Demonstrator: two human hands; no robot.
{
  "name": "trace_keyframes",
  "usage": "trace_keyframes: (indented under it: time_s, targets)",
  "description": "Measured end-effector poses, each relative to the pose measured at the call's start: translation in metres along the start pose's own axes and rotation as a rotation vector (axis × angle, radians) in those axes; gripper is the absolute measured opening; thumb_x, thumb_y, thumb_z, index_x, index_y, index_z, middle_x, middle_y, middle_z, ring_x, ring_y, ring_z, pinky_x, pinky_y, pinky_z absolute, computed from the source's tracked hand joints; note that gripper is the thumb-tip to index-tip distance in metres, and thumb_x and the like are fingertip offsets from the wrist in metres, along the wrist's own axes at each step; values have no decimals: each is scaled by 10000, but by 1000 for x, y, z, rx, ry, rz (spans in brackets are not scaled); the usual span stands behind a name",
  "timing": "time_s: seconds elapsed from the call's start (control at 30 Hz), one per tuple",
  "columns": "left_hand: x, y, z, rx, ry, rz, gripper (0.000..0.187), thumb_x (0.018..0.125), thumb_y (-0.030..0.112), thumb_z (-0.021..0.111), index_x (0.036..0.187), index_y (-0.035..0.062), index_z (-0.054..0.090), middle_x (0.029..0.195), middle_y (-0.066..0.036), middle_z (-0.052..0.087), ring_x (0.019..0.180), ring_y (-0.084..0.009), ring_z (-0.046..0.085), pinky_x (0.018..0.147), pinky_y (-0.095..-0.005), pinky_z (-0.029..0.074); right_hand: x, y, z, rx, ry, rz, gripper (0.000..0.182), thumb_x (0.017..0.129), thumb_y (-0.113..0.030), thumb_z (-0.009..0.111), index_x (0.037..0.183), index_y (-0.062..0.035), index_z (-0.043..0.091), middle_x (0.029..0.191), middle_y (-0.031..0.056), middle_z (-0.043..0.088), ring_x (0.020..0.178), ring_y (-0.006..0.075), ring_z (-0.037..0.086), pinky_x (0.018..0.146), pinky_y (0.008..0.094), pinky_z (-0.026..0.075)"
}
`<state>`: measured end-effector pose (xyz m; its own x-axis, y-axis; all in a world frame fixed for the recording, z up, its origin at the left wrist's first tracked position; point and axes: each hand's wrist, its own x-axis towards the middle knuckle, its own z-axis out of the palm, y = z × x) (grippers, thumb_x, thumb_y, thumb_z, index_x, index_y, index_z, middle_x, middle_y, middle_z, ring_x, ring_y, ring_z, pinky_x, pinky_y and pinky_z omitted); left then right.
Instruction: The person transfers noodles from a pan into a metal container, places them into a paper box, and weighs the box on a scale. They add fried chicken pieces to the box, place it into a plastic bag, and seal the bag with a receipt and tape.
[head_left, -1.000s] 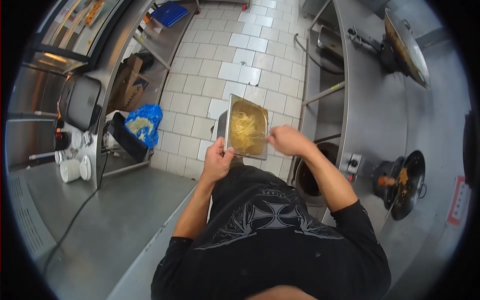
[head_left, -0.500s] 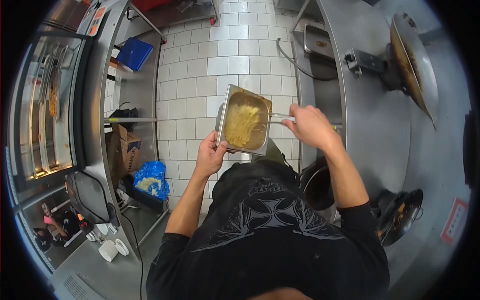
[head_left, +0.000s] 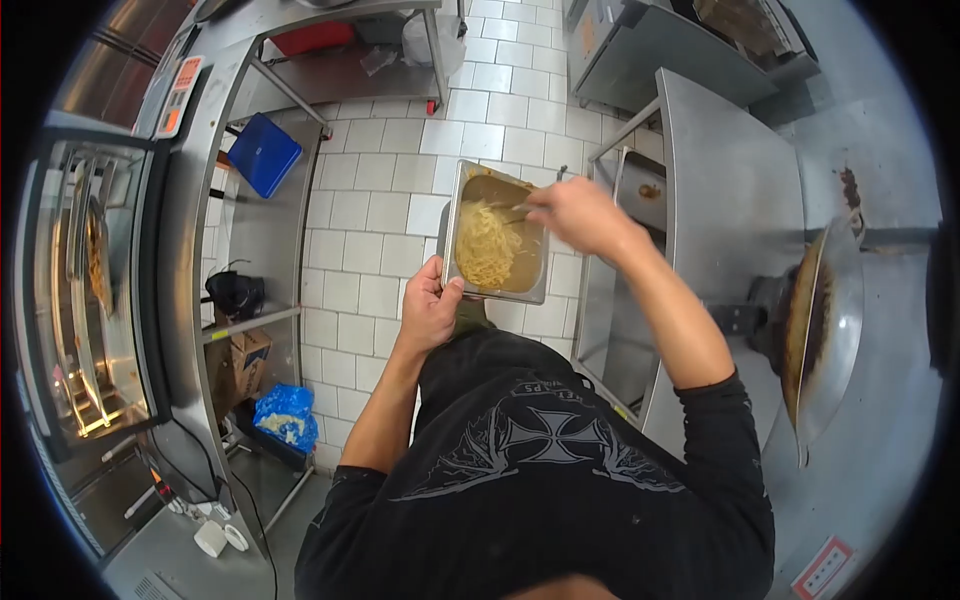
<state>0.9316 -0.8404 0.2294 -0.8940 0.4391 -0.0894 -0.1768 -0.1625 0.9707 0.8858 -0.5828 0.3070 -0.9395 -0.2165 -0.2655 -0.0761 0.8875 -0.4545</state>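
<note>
I observed the left hand (head_left: 431, 308) gripping a rectangular steel food pan (head_left: 535, 255) at its near left corner, thumb over the rim, with a heap of yellow noodles (head_left: 487, 245) lying inside the pan, between the two hands. The right hand (head_left: 578, 215) was closed, slightly blurred, around a metal utensil (head_left: 518, 208) at the pan's right rim, the tool slanting inward toward the noodles, its exact type indiscernible. Well to the right of that hand a wok (head_left: 838, 320) stood tilted, and a blue plastic bag (head_left: 270, 405) lay lower down, left of the left hand.
</note>
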Motion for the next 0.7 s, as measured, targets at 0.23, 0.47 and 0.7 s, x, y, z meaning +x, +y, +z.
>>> trace_keyframes:
  time_s: [0.23,0.47,0.7]
  targets:
    - [186,-11,-7,-144,35,-115,75,960,42,489,1001,-11,524,927,-70,643,809,-114,635,745,-284,549,101,49,-80,-271,-130,-7,232,846,-206,625,1064,-153,684,734,158,658,780,344,662,701,479,525]
    - [375,11,23,289,-159,-149,71,934,36,516,877,-1,495,782,-19,572,679,-56,565,592,-232,494,200,196,-153,133,-132,257,235,901,-233,586,990,-50,705,900,229,670,873,376,644,769,462,511]
    - [550,-1,28,135,-92,-122,76,936,35,512,885,-16,488,805,-46,586,707,-90,599,636,-265,544,320,277,-206,673,-29,380,265,888,-227,597,1042,-35,695,910,209,681,869,386,644,774,420,505]
